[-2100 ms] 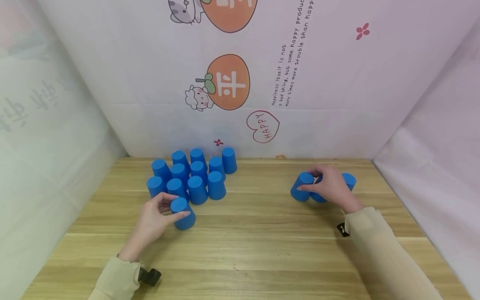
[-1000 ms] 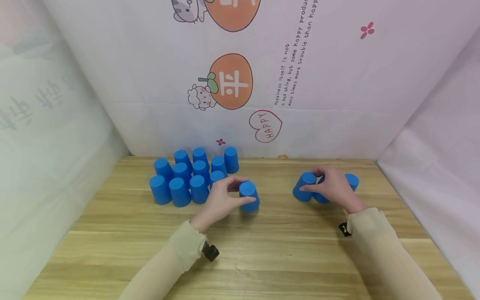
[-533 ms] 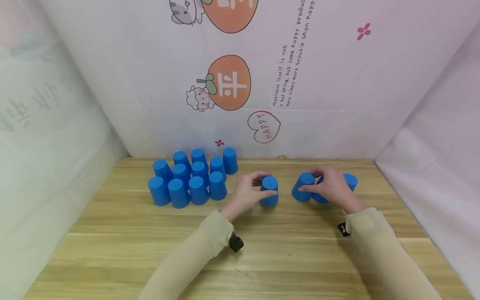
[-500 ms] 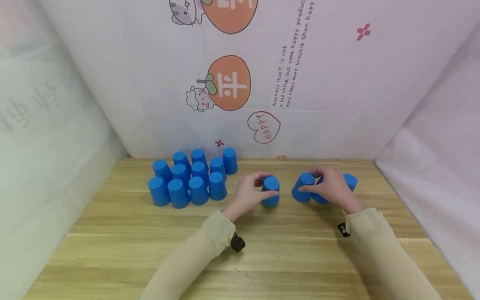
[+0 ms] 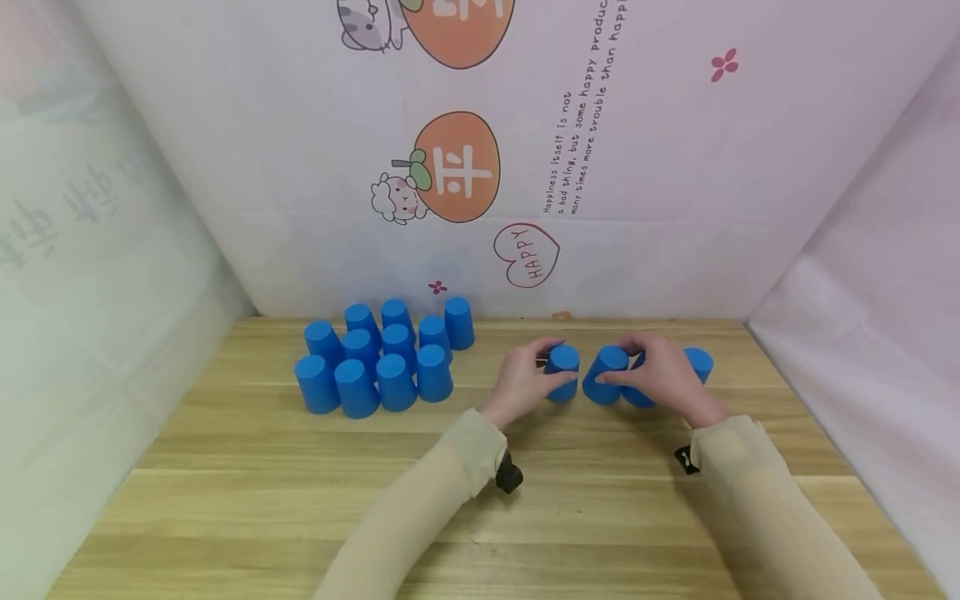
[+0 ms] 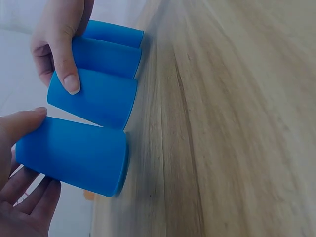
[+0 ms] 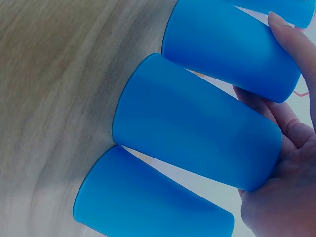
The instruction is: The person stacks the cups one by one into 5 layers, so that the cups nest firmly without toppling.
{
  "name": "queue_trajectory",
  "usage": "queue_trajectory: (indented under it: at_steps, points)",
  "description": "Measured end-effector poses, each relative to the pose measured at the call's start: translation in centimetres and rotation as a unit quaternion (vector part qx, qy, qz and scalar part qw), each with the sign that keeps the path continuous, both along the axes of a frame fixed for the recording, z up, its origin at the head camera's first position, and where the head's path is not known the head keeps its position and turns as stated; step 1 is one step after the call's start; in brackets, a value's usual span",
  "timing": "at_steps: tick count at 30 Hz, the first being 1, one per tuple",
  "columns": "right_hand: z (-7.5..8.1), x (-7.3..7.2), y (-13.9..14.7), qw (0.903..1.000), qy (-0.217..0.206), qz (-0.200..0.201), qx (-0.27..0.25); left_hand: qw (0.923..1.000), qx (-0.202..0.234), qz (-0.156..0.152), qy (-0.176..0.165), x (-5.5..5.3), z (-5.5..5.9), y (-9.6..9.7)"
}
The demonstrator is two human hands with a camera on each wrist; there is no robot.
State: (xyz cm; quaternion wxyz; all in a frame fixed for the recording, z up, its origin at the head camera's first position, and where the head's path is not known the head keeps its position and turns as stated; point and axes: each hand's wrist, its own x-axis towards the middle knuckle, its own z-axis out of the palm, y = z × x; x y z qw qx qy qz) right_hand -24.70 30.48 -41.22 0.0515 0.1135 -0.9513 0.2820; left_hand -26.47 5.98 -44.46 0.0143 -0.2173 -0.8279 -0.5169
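Observation:
My left hand [image 5: 525,382] grips an upside-down blue cup [image 5: 562,382] between thumb and fingers, its wide rim close over the table in the left wrist view. Just to the right, my right hand [image 5: 663,377] pinches another inverted blue cup [image 5: 604,380] near its top, thumb in front and fingers behind. Beside that stands a blue cup [image 7: 197,123], partly hidden by the right hand in the head view. A further blue cup [image 5: 699,363] ends the row at the right. A narrow gap separates the two held cups.
Several upside-down blue cups [image 5: 396,383] stand grouped in rows at the back left of the wooden table [image 5: 480,517]. A printed white cloth [image 5: 637,258] rises behind the table, with white cloth on both sides.
My left hand has carried its cup rightward from beside the left group to next to the cup under the right hand. The right hand has stayed in place.

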Motion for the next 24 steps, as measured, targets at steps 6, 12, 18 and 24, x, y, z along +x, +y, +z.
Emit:
queue_trajectory:
  at_steps: [6,12,18,24]
  points:
    - [0.0,0.0,-0.1,1.0000,0.001,0.001,-0.001,1.0000,0.003,-0.004,0.001,-0.3,-0.3,0.8]
    - [0.0,0.1,0.0,1.0000,0.003,0.000,0.000,1.0000,0.008,-0.003,0.000,-0.4,-0.6,1.1]
    - [-0.1,0.0,0.1,1.0000,0.004,-0.003,0.002,0.9999,0.010,-0.008,-0.002,-0.5,-0.8,1.3]
    - [0.1,0.2,0.0,1.0000,0.005,0.001,0.007,0.9996,-0.016,-0.019,-0.014,-0.4,-0.5,0.9]
